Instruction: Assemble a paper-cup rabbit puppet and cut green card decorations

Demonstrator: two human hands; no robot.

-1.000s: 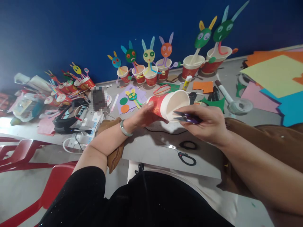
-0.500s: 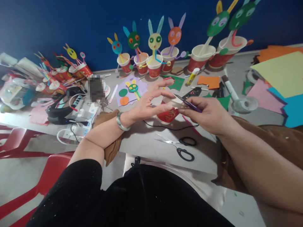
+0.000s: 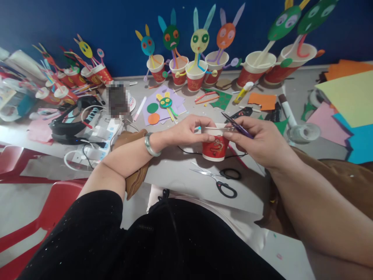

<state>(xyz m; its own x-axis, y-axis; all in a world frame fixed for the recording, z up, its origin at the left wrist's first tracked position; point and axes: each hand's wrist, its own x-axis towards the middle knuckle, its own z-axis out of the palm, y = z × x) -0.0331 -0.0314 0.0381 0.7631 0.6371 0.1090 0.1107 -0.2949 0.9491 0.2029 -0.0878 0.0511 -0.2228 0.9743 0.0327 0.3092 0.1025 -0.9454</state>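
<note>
A red paper cup [image 3: 214,148] with a white rim and a gold design stands upright between my hands. My left hand [image 3: 194,130], with a bangle at the wrist, grips the cup's upper left side, thumb in front. In my right hand [image 3: 252,134] is a slim purple tool with a dark pointed tip [image 3: 241,128], slanting up to the left; its exact kind is unclear. My right thumb and fingertips touch the cup's right rim. Below the cup, black-handled scissors [image 3: 217,179] lie open on the grey table [image 3: 175,171].
Behind stand several red cups with paper rabbit heads, one yellow-faced [image 3: 199,40]. A flat rabbit head [image 3: 166,102] lies on purple paper. A glue stick [image 3: 244,92], orange paper [image 3: 262,101] and a tape dispenser [image 3: 305,132] are to the right. Cables and a power strip [image 3: 110,140] lie left.
My left hand's spread fingers have closed onto the cup, which now stands more upright. My right hand keeps the purple tool near the rim. The camera view has shifted slightly.
</note>
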